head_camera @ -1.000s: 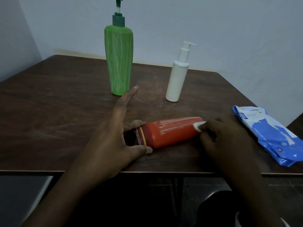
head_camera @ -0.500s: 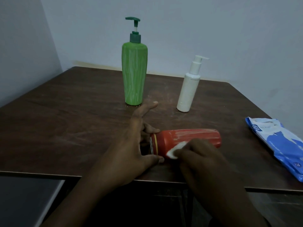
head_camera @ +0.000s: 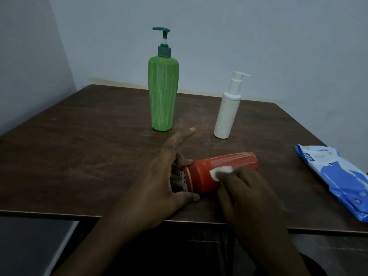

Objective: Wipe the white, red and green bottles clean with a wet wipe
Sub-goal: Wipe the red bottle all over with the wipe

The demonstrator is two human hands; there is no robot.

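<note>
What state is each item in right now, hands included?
red bottle: lying on its side, white streaks on top.
green bottle: upright, white streaks, untouched.
white bottle: upright, untouched.
wet wipe: bunched, pressed on the red bottle.
wipe pack: lying flat at the right, flap state unclear.
left hand: grips the red bottle's cap end, index finger straight.
right hand: holds the wet wipe, fingers curled.

Open table (head_camera: 79,152) lay left of the left hand (head_camera: 161,188). The green bottle (head_camera: 162,96) and white bottle (head_camera: 227,116) stood ahead, a gap between them. The wipe pack (head_camera: 338,176) lay seemingly well right of the right hand (head_camera: 245,194).
</note>
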